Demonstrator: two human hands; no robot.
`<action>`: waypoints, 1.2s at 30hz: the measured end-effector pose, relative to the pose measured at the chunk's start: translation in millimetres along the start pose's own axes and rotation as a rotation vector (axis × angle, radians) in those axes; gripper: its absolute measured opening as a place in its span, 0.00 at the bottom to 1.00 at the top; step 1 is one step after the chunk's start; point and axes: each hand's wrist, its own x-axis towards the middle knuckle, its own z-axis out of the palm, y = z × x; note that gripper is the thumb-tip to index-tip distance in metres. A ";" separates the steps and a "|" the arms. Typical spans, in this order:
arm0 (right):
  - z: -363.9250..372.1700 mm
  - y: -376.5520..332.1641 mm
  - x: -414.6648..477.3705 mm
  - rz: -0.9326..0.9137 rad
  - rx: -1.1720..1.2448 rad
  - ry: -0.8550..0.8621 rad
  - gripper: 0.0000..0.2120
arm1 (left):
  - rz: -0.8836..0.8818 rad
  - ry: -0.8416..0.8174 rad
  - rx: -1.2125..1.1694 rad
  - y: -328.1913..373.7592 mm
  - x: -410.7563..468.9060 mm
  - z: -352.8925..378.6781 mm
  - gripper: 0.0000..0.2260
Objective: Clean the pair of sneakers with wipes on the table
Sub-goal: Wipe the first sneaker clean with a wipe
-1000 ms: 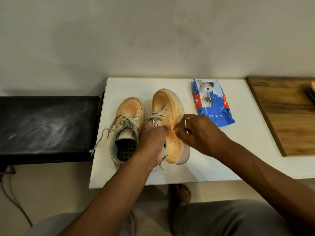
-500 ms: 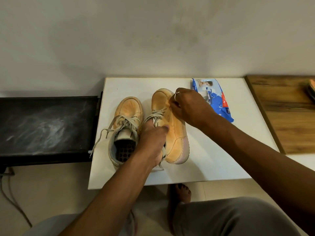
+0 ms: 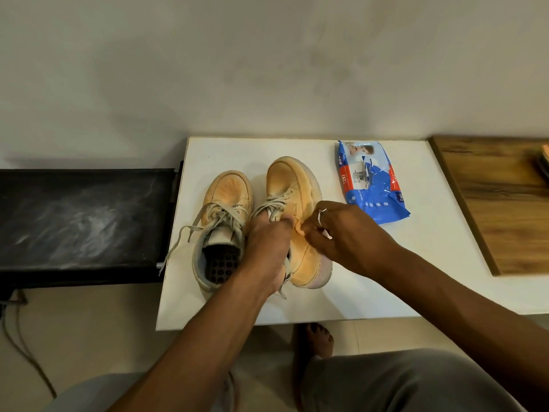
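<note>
Tan lace-up sneaker [image 3: 292, 197], on white table [image 3: 416, 263]: collar gripped under left hand [image 3: 267, 248], fingers curled round it. Right hand [image 3: 344, 233], just beside, pinches a crumpled wipe [image 3: 298, 231] against the upper. Probably light, with a soft upper and stiff sole; best held at the collar or heel.

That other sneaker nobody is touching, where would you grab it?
Probably by the heel collar of the free sneaker, coming from above on the near side: its mouth gapes upward, the heel faces the near edge of the table, and the loose laces sprawl leftward.
</note>
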 end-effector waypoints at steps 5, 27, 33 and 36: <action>-2.7 6.9 36.9 -0.023 -0.113 0.126 0.12 | 0.006 -0.034 0.033 0.5 -0.8 0.9 0.11; 0.9 -4.5 25.8 0.119 0.023 0.036 0.13 | -0.058 -0.034 -0.064 0.3 2.2 -3.6 0.10; 1.5 0.6 19.0 0.120 0.005 -0.038 0.14 | -0.063 -0.033 -0.049 0.6 1.6 -1.9 0.13; 3.7 0.9 31.0 0.067 -0.060 0.044 0.14 | -0.062 -0.037 -0.034 1.2 2.1 -2.3 0.12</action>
